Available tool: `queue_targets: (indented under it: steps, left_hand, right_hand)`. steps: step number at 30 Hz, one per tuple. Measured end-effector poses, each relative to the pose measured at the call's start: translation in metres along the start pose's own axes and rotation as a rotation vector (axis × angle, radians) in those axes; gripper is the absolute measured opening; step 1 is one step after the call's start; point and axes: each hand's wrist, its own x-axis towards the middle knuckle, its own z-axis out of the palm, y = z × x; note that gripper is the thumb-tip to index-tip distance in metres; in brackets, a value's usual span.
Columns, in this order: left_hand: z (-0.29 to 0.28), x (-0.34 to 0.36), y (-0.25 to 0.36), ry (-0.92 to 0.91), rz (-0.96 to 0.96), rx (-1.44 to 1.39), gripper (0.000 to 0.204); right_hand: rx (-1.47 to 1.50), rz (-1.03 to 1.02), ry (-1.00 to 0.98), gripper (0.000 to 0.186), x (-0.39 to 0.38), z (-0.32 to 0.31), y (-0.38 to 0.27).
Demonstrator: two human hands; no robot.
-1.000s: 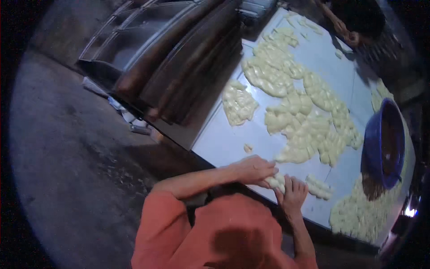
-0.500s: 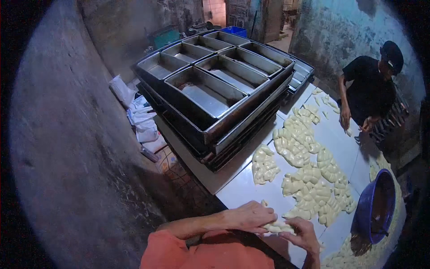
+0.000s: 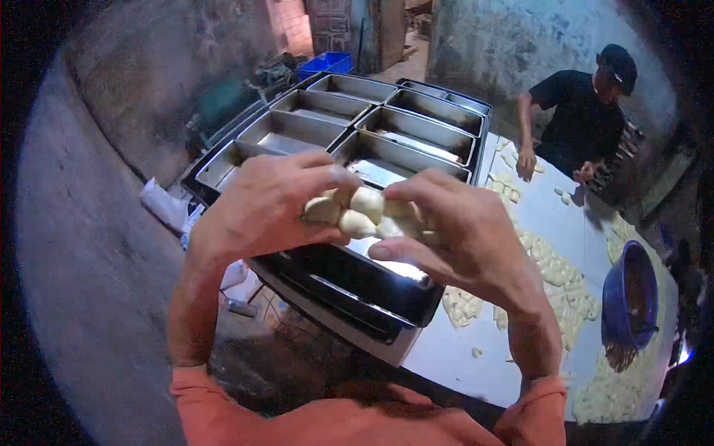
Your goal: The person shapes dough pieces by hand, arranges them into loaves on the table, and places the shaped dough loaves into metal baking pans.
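My left hand [image 3: 264, 204] and my right hand [image 3: 461, 230] together hold a row of pale dough pieces [image 3: 364, 212] in the air, pressed between the fingers of both. The dough hangs over the near end of a stack of metal loaf pans [image 3: 349, 126]. The nearest pan [image 3: 387, 167] lies right behind the dough and is partly hidden by my hands. My orange sleeves show at the bottom edge.
A pale worktable [image 3: 550, 215] at the right carries several dough pieces [image 3: 558, 271] and a blue bowl [image 3: 628, 301]. A person in a black shirt and cap [image 3: 580, 119] works at the table's far end. A concrete floor and white bags [image 3: 167, 208] lie at the left.
Both hands lifted the dough off the table and carried it left, up over the loaf pans. The view swung up from the table toward the pans.
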Motion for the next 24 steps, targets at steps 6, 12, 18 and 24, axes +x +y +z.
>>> queue_targets:
  steps: [6,12,18,24]
  left_hand:
    - [0.017,0.002,-0.044,-0.42,-0.104,-0.34,0.057]
    - [0.028,0.018,-0.057,-0.49,0.084,-0.225,0.056]
    - [0.016,0.026,-0.04,-0.699,-0.17,-0.17,0.063]
    - [0.037,0.023,-0.041,-0.466,-0.352,-0.579,0.079]
  right_hand:
    - [0.074,0.106,-0.335,0.041,0.009,0.029,0.022]
    - [0.026,0.121,-0.388,0.035,0.004,0.029,0.023]
    - [-0.114,0.111,-0.129,0.029,-0.014,0.028,0.007]
    - [-0.269,-0.177,0.538,0.012,-0.057,0.038,0.032]
